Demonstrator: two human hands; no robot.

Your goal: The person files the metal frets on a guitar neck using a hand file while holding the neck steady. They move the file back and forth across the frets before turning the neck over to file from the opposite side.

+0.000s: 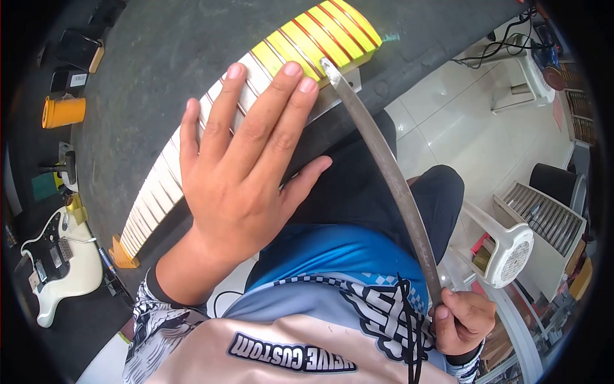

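A guitar neck [157,189] lies slanted on the dark bench, its fretboard covered in white tape and, towards the far end, yellow tape [291,48], with the metal frets showing between strips. My left hand [233,166] rests flat across it, fingers stretched and apart, palm down. Low at the right, my right hand [465,320] is closed around the near end of a long, thin metal file [393,173], which looks curved in this wide view. The file's pale tip meets the neck's near side edge at the yellow tape.
A dark bench top [147,57] supports the neck. At the left are an orange container [64,112] and a white electric guitar body [83,269]. On the right, a white stool [510,256], a drawer of metal rods [540,208] and cables [505,48] stand over the tiled floor.
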